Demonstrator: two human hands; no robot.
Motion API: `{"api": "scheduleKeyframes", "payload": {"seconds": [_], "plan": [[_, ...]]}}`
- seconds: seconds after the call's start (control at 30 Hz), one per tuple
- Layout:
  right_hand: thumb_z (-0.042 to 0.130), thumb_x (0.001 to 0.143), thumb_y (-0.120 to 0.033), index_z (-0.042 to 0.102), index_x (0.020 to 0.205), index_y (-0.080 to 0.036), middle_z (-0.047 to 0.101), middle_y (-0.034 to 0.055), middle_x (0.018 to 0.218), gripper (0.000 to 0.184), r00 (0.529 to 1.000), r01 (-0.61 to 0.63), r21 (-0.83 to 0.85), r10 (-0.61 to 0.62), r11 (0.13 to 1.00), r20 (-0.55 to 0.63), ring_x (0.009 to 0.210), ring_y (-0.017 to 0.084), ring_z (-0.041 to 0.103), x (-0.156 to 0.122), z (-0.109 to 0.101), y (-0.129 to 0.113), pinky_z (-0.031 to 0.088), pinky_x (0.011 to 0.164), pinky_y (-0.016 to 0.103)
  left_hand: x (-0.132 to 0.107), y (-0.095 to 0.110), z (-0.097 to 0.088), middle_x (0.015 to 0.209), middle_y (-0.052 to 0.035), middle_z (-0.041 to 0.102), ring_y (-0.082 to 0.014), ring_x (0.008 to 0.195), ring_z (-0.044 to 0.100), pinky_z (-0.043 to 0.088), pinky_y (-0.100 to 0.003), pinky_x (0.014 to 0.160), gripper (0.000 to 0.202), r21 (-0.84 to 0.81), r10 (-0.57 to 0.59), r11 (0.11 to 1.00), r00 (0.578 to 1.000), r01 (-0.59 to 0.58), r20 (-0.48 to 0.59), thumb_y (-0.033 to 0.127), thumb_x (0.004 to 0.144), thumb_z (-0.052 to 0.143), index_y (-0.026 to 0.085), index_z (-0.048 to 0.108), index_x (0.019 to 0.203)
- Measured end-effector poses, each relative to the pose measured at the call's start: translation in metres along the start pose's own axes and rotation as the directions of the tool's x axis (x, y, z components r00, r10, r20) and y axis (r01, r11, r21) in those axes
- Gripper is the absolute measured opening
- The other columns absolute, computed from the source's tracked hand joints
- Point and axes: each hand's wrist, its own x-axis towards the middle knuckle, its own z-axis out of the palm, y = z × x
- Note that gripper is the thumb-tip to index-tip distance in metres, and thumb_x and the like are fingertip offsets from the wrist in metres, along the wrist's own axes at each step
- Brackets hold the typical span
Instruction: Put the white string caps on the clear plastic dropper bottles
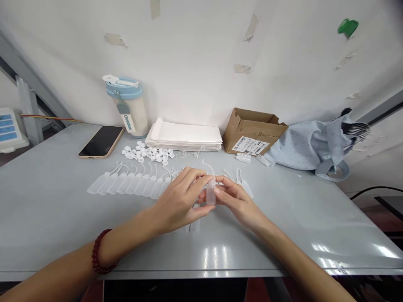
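Observation:
Both hands grip one small translucent squeeze bottle (210, 195), held upright above the table with a thin curved tube rising from its neck. The fingers of my left hand (182, 197) pinch it at the neck and near its base. On its other side, my right hand (237, 201) closes thumb and fingers on the body. Behind my left hand lies a row of similar bottles (126, 183) with tubes, partly hidden by the hands. More bottles (194, 224) lie below the hands. White caps (147, 153) are scattered in a pile farther back.
Along the wall stand a blue-lidded tumbler (135, 109), a stack of white envelopes (185, 134) and a cardboard box (252, 132). A phone (101, 141) lies at the left, a light blue cloth bag (308, 144) at the right. Loose tubes (190, 155) lie before the envelopes.

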Motion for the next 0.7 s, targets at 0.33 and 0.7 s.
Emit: {"api": "scheduleKeyframes", "payload": {"seconds": [0.33,0.7], "plan": [[0.050,0.092,-0.037,0.066,0.102,-0.021,0.067,0.0025,0.088,0.025,1.000,0.024,-0.262,-0.025,0.965,0.000,0.070,0.014,0.058,-0.001,-0.004,-0.008,0.047,0.072,0.031,-0.003,0.002,0.001,0.103,-0.0108,0.057,-0.0227,0.091,0.050,0.045,-0.038,0.080,0.040,-0.013,0.019,1.000,0.998,-0.018,0.064,0.029,0.083,0.063,0.016,0.049,0.117],[0.049,0.091,-0.039,0.065,0.081,-0.018,0.062,-0.0012,0.064,0.028,0.969,-0.135,-0.495,0.219,0.859,0.116,0.055,0.011,0.052,-0.005,-0.016,-0.012,0.041,0.052,0.024,-0.003,0.006,-0.003,0.090,-0.0087,0.057,-0.0236,0.088,0.046,0.043,-0.036,0.074,0.032,0.002,0.025,1.000,0.962,-0.026,0.270,0.034,0.076,0.066,0.013,0.058,0.099]]}}
